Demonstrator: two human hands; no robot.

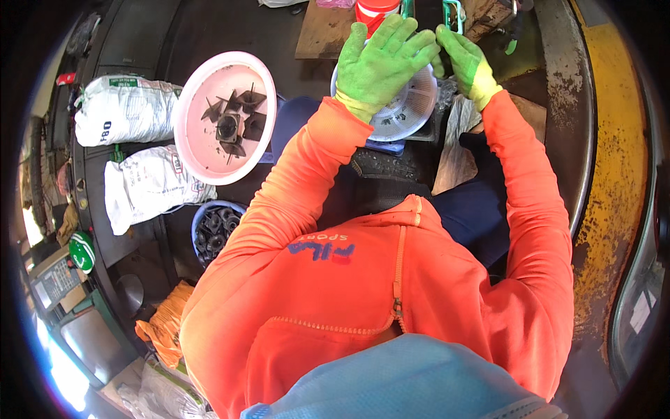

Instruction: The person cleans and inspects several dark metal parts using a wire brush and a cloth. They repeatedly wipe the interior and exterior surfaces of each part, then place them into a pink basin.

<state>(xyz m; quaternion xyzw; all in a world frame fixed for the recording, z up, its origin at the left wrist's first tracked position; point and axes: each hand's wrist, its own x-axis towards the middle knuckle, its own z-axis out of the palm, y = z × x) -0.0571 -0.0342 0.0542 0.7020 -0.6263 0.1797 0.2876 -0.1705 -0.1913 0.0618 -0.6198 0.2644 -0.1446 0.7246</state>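
Observation:
My left hand [380,70], in a green glove with a yellow cuff, is open with its fingers stretched forward over a round white perforated basket [412,115]. Nothing shows in it. My right hand [471,66], gloved the same way, is held up just right of it. Its fingers are extended and curve toward my left fingertips. No held thing is visible there, though its thumb side is partly hidden. Small dark bits lie inside the basket. A pink basin [195,157] stands to the left and holds several black finned parts [229,128].
White sacks [129,112] lie beyond the pink basin. A blue-rimmed basin [218,234] of black parts is near my left elbow. Ahead are a wooden board [324,31] and a red container [377,8]. A rusty yellow metal edge [618,174] runs along the right.

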